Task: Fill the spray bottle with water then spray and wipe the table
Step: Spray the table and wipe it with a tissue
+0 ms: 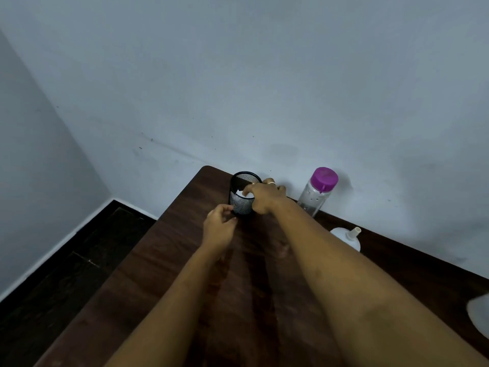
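Right now the person is reaching both arms toward the far corner of the dark tabletop (164,260), a little above the centre of the frame. The right hand (264,198) is dipping into a black mesh cup (242,200), its grip pinching something white (240,194) inside it, which looks like a tissue or cloth, though I cannot tell which. The left hand (219,223) is steadying the cup, fingers lightly curled against its lower wall.

Just right of the cup, a clear bottle with a purple cap (316,192) is standing upright against the wall; whether it is holding water is hard to say. Further right, partly hidden by the right forearm, a white spray bottle (349,238) is showing only its shoulder and open neck, with no spray head visible on it.

Judging from this, the person is fetching the wiping material. The spray bottle is looking uncapped, so filling seems unfinished or just under way, and spraying and wiping the tabletop are still to come; no wet patches are clearly showing.
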Tool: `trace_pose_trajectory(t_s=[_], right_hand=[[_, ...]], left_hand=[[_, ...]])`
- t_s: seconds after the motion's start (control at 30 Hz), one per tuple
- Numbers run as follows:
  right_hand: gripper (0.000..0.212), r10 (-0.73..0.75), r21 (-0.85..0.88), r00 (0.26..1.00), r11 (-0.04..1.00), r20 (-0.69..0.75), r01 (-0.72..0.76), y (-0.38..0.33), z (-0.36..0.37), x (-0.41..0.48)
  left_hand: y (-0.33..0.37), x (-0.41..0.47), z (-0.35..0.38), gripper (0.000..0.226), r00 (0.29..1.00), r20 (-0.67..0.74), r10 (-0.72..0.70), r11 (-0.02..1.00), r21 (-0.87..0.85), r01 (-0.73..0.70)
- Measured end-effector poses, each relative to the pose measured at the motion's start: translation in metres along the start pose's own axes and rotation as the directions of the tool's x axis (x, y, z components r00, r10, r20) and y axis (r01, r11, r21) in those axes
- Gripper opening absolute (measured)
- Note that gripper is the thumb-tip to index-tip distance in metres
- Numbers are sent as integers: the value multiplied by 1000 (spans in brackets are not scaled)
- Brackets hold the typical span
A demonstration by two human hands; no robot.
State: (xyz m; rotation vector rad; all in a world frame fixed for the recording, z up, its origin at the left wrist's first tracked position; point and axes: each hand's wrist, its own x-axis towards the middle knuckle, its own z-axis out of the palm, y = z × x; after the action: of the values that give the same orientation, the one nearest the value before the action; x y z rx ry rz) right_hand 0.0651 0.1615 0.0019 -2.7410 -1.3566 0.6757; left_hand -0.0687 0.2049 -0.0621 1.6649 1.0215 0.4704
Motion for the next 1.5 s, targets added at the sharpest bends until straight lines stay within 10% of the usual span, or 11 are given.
trace_pose_trajectory(t_s=[0.43, 0.6, 0.97, 1.17, 1.37, 1.5], right_hand=[[57, 56, 333, 978, 943, -203, 16, -8, -16, -4], [32, 197, 758, 881, 609, -431, 234, -13, -29, -23], [21, 254, 828, 796, 289, -549, 480, -16, -76, -77], [25, 271, 706, 688, 513, -673, 489, 15, -59, -119], [43, 415, 792, 719, 525, -557, 310, 76, -14, -158], [31, 553, 854, 692, 488, -463, 181, 129, 20, -194]], left_hand=[[6, -3, -4, 25, 999, 21, -28, 995, -97, 30], [19, -3, -5, 27, 1000, 0, 2, 989, -150, -2], [91, -29, -8, 38, 961, 264, 79, 840, -537, 79], [128, -54, 13, 77, 926, 347, 145, 672, -722, 165], [129, -86, 64, 14, 912, 398, 100, 728, -654, 206], [119, -115, 114, 27, 857, 515, 30, 819, -505, 274]])
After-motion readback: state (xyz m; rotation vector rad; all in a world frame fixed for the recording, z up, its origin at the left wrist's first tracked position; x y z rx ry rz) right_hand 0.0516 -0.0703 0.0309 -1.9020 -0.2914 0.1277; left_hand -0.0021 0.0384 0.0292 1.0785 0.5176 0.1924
